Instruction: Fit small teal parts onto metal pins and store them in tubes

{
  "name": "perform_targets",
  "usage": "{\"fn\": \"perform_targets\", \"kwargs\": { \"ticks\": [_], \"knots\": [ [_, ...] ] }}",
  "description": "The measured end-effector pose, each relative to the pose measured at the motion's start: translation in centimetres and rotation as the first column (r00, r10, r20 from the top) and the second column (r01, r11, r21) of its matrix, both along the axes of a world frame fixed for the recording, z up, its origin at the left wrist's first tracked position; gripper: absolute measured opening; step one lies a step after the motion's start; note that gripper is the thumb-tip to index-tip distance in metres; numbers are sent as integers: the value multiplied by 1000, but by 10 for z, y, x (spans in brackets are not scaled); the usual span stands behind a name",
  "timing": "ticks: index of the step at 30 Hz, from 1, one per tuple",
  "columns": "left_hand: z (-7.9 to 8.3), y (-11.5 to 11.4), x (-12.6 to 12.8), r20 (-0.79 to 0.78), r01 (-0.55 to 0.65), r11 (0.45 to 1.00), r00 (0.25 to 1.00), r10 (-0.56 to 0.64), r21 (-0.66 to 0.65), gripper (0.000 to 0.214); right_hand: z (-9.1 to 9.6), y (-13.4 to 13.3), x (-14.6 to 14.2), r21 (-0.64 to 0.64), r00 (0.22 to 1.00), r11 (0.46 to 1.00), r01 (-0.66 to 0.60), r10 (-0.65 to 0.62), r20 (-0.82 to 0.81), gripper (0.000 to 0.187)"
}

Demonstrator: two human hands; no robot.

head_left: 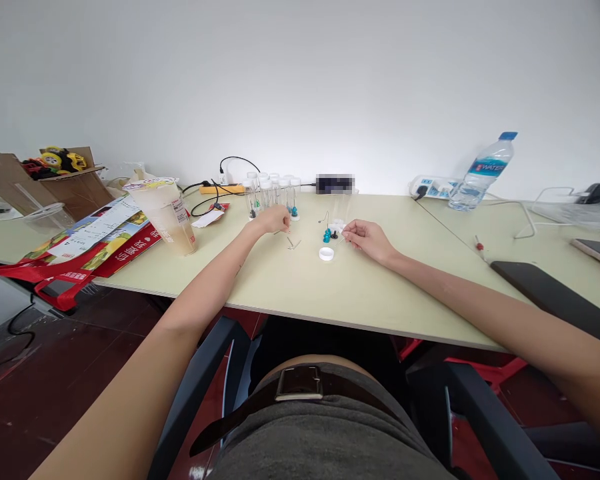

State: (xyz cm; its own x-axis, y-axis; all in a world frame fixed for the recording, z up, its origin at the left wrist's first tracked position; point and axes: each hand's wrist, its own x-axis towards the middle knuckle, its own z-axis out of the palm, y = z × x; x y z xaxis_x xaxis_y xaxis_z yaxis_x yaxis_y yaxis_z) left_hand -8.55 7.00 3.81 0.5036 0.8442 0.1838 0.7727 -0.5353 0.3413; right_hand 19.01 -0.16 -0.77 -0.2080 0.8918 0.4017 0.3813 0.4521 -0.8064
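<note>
My left hand (275,219) is low over the table with its fingertips pinched together. Whatever they hold is too small to name. Just beside it lie several thin metal pins (293,245). My right hand (366,239) also has thumb and finger closed, on something thin and pale that I cannot make out. To its left are a small teal part (327,235), a black part (335,235) and a bent wire (325,217). A white round cap (326,254) lies nearer to me. Behind my left hand stand several clear tubes with white caps (280,190).
At left stand a plastic drink cup (167,217), a red printed bag (125,250) and a cardboard box (77,187). A blurred dark device (335,184) is by the wall. On the right are a power strip (435,187), a water bottle (483,173) and a dark flat object (555,293).
</note>
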Motion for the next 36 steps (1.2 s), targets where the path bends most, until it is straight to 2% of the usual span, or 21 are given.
{"fn": "perform_targets", "kwargs": {
  "ticks": [4, 7, 11, 17, 19, 22, 26, 29, 33, 36],
  "knots": [
    [-2, -8, 10, 25, 117, 973, 993, -115, -197, 6, 1, -1, 0, 0, 1000, 1000, 6, -6, -9, 21],
    [-2, -14, 16, 24, 170, 962, 985, -169, -214, 8, 1, -1, 0, 5, 1000, 1000, -1, 1, -22, 18],
    [-2, -17, 18, -11, 153, 950, 987, -162, -272, 12, 0, 2, 2, 34, 996, 999, 7, -4, -88, 15],
    [-4, -9, 9, 29, 170, 907, 985, -172, -386, 19, -2, 11, 10, 25, 940, 982, 189, -173, -294, 11],
    [-5, -6, 6, 57, 138, 925, 990, -126, -354, 19, -3, 14, 13, -17, 920, 969, 247, -240, -311, 10],
    [-8, -2, 2, 35, 13, 970, 999, -5, -241, 20, -3, 18, 17, -51, 924, 954, 295, -299, -237, 9],
    [-10, 2, -1, -201, -155, 987, 969, 145, -37, 19, -5, 23, 25, 0, 945, 945, 326, -326, -13, 9],
    [-10, 3, -4, -277, -234, 967, 927, 254, 105, 2, -7, 24, 29, 24, 927, 933, 358, -359, 108, 12],
    [-10, 6, -8, -279, -308, 948, 906, 319, 85, 6, -7, 23, 27, 49, 921, 950, 310, -313, 231, 14],
    [-12, 9, -9, -259, -277, 959, 924, 282, 53, 6, -5, 20, 23, 23, 944, 979, 203, -202, 262, 14]
  ]
}}
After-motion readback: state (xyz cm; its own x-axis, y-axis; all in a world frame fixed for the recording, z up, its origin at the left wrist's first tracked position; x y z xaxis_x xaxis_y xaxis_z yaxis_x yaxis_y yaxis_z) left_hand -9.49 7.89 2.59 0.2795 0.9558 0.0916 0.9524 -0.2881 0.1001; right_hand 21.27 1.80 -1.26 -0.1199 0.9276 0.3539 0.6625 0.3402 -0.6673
